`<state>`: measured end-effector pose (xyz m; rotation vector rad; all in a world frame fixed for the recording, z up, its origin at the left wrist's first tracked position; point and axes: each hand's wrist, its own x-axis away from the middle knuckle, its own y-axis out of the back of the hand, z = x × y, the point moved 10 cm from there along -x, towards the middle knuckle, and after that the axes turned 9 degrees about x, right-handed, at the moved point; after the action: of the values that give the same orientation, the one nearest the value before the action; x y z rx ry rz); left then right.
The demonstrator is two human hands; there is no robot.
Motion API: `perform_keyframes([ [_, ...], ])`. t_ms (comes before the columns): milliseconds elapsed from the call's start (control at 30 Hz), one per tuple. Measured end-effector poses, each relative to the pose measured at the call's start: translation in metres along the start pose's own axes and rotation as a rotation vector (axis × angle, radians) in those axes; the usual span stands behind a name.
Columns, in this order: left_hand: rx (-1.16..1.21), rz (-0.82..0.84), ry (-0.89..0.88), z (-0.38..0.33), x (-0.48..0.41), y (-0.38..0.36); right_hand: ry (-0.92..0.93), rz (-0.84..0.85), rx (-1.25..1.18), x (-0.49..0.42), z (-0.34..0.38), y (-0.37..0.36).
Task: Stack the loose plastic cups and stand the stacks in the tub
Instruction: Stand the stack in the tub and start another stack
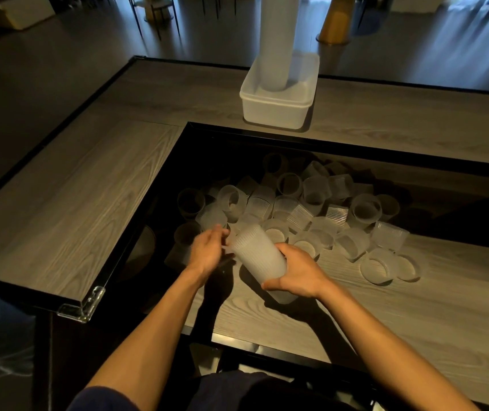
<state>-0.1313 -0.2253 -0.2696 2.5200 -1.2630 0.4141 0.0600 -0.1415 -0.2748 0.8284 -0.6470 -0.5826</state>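
Frosted cup stack [258, 259] tilts in curled grip of right hand [299, 272]; left hand [207, 250] blurred, grip unclear.

A lounge-like room, judging by wood-grain table [83, 185], gold pedestal base [334, 25], chair legs [160, 23].

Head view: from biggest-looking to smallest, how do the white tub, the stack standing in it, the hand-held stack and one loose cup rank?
1. White tub.
2. Standing stack and held stack: too close to rank; one is cropped, the other nearer.
3. Loose cup.
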Motion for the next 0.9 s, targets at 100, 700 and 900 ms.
perform_keyframes([
  [100, -0.266, -0.288, -0.063, -0.002, -0.008, 0.049, -0.024, 0.025, 0.011, 0.001, -0.005, -0.004],
  [700, -0.458, -0.202, 0.313, 0.071, -0.008, 0.071, -0.052, 0.133, 0.011, -0.003, -0.014, -0.021],
  [900, -0.256, -0.133, 0.283, 0.062, -0.016, 0.071, -0.07, 0.133, 0.094, -0.006, -0.022, -0.022],
])
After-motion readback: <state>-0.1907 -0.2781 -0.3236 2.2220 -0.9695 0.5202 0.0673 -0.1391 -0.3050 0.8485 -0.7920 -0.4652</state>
